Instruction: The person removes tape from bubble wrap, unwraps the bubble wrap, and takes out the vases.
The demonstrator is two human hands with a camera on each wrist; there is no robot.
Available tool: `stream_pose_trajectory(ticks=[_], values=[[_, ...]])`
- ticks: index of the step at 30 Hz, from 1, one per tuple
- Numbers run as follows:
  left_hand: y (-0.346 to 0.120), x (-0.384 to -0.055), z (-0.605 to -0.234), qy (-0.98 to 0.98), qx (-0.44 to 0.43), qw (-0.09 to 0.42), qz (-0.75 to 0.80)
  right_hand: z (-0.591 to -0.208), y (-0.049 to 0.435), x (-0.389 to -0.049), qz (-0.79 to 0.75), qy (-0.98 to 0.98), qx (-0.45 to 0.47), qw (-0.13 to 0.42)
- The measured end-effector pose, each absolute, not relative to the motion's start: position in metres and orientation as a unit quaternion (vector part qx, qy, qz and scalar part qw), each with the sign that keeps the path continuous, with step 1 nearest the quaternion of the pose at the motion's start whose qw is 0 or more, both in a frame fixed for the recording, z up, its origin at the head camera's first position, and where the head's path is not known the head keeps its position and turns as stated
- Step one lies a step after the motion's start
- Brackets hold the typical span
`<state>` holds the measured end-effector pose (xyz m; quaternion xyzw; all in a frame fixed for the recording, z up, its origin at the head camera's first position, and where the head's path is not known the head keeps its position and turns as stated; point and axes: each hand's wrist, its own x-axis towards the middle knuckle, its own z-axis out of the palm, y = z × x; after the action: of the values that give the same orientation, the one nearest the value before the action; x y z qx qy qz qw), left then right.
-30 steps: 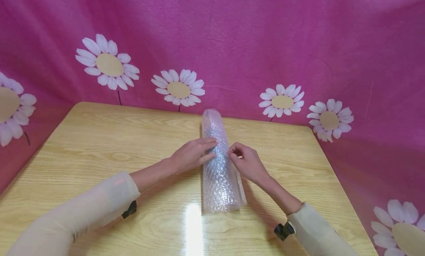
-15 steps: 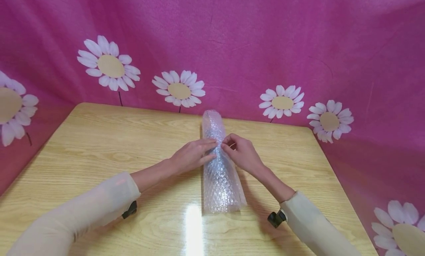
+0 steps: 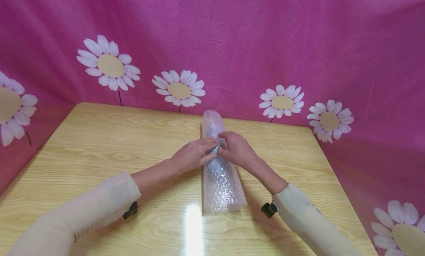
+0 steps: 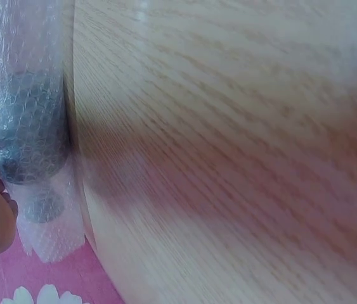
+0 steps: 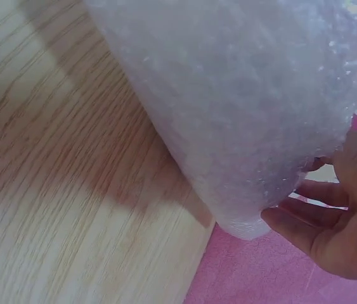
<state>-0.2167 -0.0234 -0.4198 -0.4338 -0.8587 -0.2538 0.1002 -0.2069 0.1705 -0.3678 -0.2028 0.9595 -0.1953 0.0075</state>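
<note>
A long roll of clear bubble wrap (image 3: 220, 186) lies lengthwise on the table, pointing away from me. Through its layers in the left wrist view shows a dark cylindrical object (image 4: 35, 126) with a narrower piece beyond its end; its kind is blurred by the bubbles. My left hand (image 3: 189, 156) rests on the roll from the left, fingers extended over its top and thumb apart. From the right, my right hand (image 3: 237, 149) pinches the wrap's loose edge on top of the roll, close to the left fingertips. In the right wrist view the right fingers (image 5: 292, 231) touch the wrap.
The wooden table (image 3: 132, 134) stretches out on both sides of the roll. A magenta cloth (image 3: 232, 45) with daisies hangs behind and beside it. The roll's far end lies near the table's back edge. Small black cameras (image 3: 269, 210) sit at both cuffs.
My right hand has moved up and leftward, drawing the wrap's loose edge from the roll's right side over its top. The left hand has stayed in place.
</note>
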Motion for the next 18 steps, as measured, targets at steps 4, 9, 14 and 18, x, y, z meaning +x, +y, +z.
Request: stream_pose_trajectory(ticks=[4, 9, 14, 18], values=[[-0.024, -0.216, -0.42, -0.859, -0.433, 0.106, -0.253, -0.369, 0.169, -0.208, -0.167, 0.964, -0.205, -0.004], [-0.023, -0.216, -0.421, -0.86, -0.431, 0.107, -0.25, -0.372, 0.169, -0.211, -0.157, 0.965, -0.21, -0.028], [-0.022, -0.216, -0.421, -0.861, -0.428, 0.102, -0.254, -0.375, 0.168, -0.215, -0.139, 0.967, -0.206, -0.057], [-0.022, -0.216, -0.421, -0.862, -0.426, 0.1, -0.255, -0.375, 0.167, -0.218, -0.121, 0.967, -0.21, -0.082]])
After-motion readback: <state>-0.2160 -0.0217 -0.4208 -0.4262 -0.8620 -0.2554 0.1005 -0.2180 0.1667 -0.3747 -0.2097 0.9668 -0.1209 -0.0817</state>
